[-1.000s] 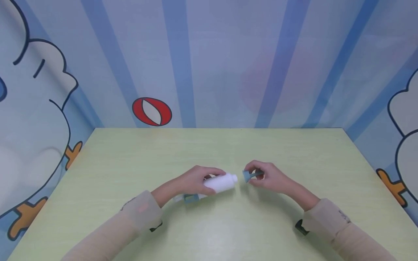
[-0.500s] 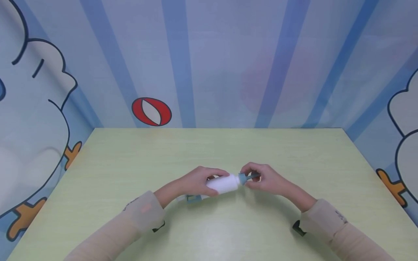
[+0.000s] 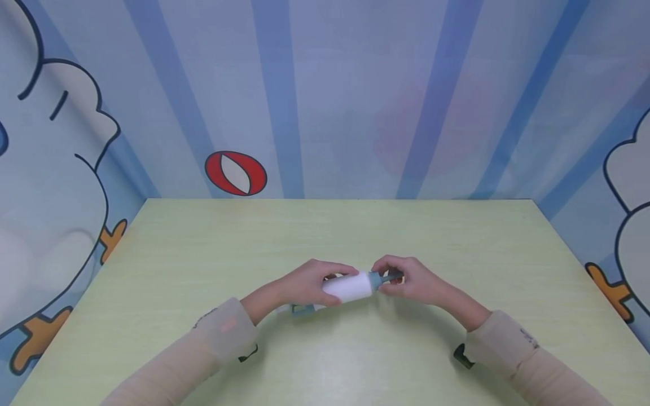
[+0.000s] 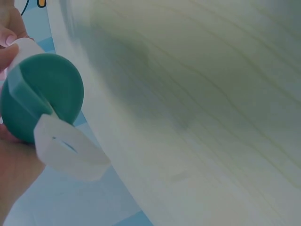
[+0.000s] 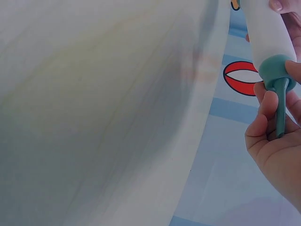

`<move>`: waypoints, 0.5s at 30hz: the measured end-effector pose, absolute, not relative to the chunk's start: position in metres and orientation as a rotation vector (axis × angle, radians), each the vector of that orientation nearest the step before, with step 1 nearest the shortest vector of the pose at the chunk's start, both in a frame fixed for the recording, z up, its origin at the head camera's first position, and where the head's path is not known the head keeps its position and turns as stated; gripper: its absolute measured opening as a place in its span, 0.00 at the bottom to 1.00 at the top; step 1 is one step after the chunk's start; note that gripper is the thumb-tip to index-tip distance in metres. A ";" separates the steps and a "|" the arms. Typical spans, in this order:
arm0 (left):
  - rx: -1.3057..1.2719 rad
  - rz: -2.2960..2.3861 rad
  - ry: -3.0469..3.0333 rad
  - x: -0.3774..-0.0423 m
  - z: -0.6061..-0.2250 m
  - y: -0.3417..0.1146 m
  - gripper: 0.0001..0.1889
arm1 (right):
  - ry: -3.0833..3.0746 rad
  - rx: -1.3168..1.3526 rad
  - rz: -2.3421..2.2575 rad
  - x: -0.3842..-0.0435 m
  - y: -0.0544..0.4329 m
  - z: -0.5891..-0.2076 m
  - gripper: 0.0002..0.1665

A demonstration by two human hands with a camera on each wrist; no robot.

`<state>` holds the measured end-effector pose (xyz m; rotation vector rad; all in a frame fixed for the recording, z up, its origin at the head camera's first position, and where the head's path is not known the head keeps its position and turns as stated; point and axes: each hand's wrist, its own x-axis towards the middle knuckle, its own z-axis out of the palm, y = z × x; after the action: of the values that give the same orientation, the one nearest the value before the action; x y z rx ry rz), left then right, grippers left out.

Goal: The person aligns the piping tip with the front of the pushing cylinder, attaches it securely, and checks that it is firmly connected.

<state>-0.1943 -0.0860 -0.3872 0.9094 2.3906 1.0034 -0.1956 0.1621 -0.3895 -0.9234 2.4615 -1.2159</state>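
Observation:
Above the table, my left hand grips a white bottle that lies nearly level, its neck end toward the right. My right hand pinches a teal cap with a thin stem, and the cap sits against that end of the bottle. Whether the cap is fully on, I cannot tell. At the bottle's other end, the left wrist view shows a round teal base with a white flat piece sticking out from it. The left palm is hidden behind the bottle.
A pale yellow-green table extends under both hands. Behind it stands a blue striped backdrop with a printed red and white ball. Cartoon-printed panels flank both sides.
The teal cap was apart from the bottle, leaving its neck bare. My right hand has moved left, my left hand slightly right, and the cap now covers the neck.

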 end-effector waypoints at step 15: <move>0.984 0.930 2.479 -0.192 -0.385 -0.085 0.27 | 2.453 -0.916 -1.248 -0.196 0.163 -0.394 0.15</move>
<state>-0.1921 -0.0850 -0.3852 0.9836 2.4789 0.9301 -0.1963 0.1633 -0.3943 -0.9158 2.4530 -1.2476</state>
